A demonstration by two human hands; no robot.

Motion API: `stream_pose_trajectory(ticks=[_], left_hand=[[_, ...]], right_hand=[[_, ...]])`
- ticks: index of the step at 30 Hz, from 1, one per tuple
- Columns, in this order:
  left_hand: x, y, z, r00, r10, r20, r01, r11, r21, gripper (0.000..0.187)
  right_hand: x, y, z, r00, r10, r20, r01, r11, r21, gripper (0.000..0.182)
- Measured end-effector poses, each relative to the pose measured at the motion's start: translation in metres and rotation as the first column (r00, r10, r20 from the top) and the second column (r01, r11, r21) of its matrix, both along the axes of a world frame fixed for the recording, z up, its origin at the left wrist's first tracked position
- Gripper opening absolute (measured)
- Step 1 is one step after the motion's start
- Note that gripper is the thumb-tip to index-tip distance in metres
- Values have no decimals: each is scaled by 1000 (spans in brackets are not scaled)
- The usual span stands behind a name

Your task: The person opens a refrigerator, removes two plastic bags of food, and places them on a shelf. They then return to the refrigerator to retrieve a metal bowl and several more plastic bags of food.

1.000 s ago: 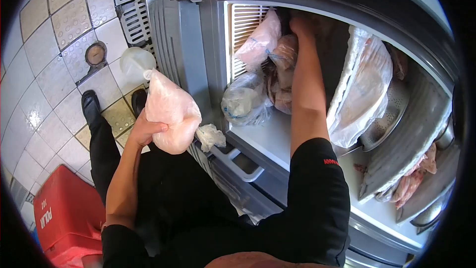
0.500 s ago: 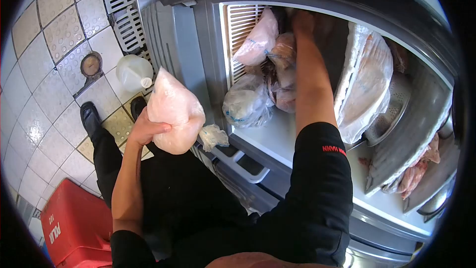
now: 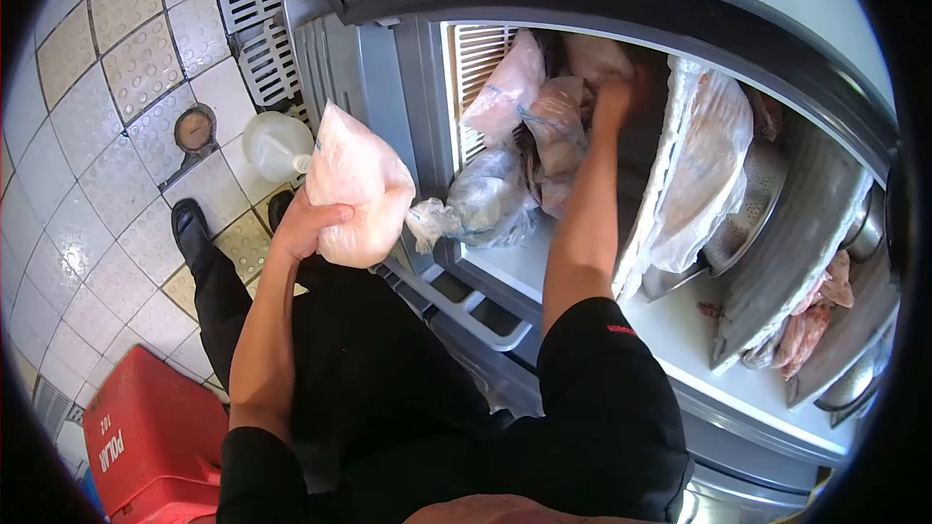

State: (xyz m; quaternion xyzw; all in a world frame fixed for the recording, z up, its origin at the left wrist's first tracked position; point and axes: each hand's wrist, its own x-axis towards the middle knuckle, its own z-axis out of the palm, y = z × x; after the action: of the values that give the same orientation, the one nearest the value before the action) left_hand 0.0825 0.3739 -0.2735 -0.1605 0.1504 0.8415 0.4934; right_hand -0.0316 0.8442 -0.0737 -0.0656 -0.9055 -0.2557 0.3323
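Note:
My left hand (image 3: 313, 223) is closed on a clear plastic bag of pale pink meat (image 3: 364, 189), held up in front of the freezer; the bag's twisted neck (image 3: 434, 221) points right. My right hand (image 3: 614, 97) reaches deep into the open freezer and grips another pale pink bag (image 3: 592, 56) at the back, its fingers partly in shadow. Left of that hand lie a bag of pale meat (image 3: 510, 82), a bag with darker contents (image 3: 558, 121) and a clear knotted bag (image 3: 490, 192).
Inside the freezer (image 3: 670, 330), a wrapped white tray (image 3: 704, 175), a perforated metal pan (image 3: 752, 204) and upright trays with reddish meat (image 3: 806, 335) stand at right. A plastic jug (image 3: 275, 144) and a red box (image 3: 150, 437) are on the tiled floor.
My right hand has drawn back a little toward me, and a pale bag now shows at it. The bag in my left hand has shifted slightly right and away from me.

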Motion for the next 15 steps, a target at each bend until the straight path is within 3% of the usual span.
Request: stream_pose_trajectory(ticks=[2,5,6,8,11,14,15], left_hand=[[0,0,-3,1000,5,-14,-6,1000,-26,78],[-1,-2,1,999,41,9,-40,996,-85,66],[0,-2,3,1000,27,11,-26,994,-106,65],[-3,0,6,1000,3,9,-2,990,-144,63],[5,11,0,999,35,-14,-37,990,-136,58],[22,1,6,993,113,-24,-116,979,-167,55],[27,-2,11,989,143,-28,-145,975,-170,54]], right_hand=[[11,-34,3,996,-24,-89,9,986,-165,26],[24,-59,-2,964,-89,-252,-47,872,-487,20],[28,-78,4,965,-60,-255,-30,941,-336,14],[29,-117,13,952,-109,-287,-40,882,-469,7],[42,-165,6,913,124,-388,-342,751,-564,16],[63,-240,10,918,179,-355,-385,622,-682,25],[70,-264,18,909,233,-345,-416,483,-770,27]])
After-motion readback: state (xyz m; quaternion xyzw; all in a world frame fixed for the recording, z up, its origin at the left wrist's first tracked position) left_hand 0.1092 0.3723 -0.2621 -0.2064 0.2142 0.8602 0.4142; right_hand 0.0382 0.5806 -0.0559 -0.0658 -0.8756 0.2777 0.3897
